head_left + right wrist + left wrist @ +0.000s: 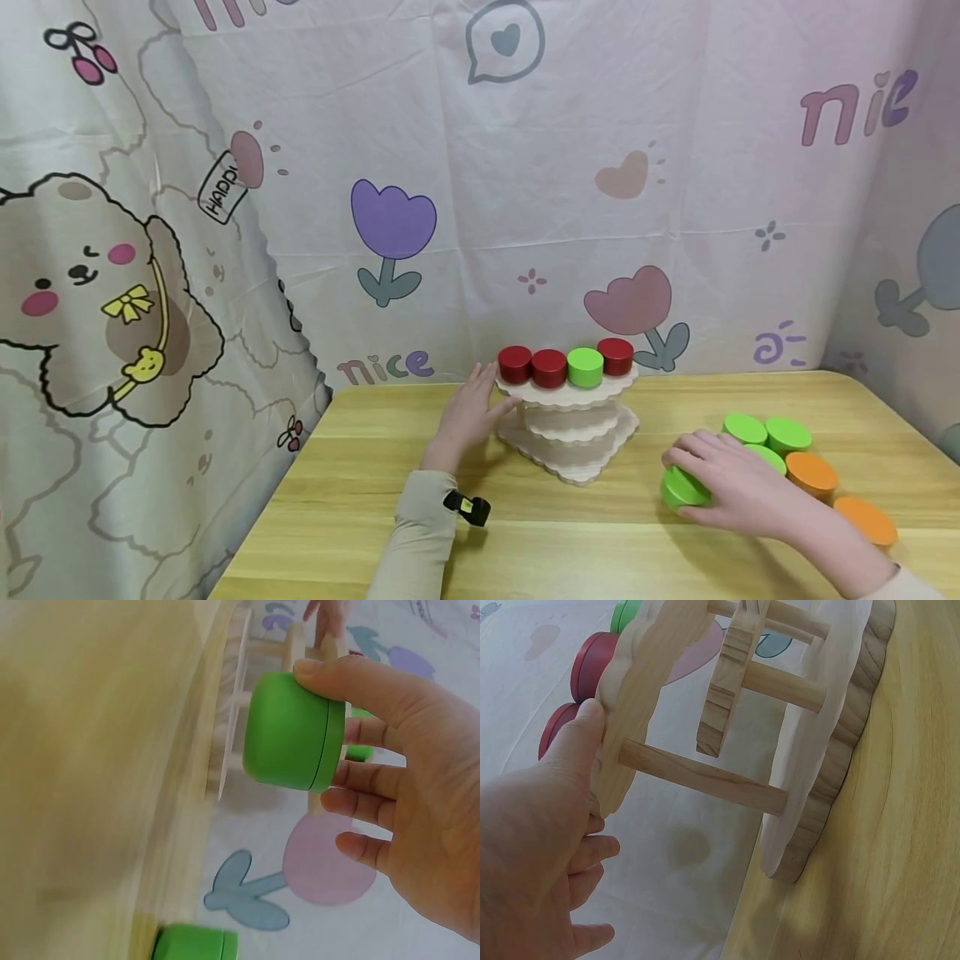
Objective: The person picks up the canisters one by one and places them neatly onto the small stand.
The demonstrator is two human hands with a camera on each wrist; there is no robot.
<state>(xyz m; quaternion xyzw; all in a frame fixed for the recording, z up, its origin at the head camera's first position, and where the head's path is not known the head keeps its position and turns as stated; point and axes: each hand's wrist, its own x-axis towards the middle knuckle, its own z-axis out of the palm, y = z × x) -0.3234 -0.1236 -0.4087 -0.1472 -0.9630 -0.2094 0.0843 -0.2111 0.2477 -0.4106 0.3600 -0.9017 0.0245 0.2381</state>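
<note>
Holding a green container (681,488) between thumb and fingers, the right hand (731,483) stood right of the tiered wooden stand (566,397); container axis roughly upright, clearance above the table (360,467) not determinable. The left hand (467,412), fingers loosely extended, touched the top tier's left edge. Governing relation: stand lay leftward of the held container, between the hands; left hand nearer it, right hand nearer the orange containers (812,472).
</note>
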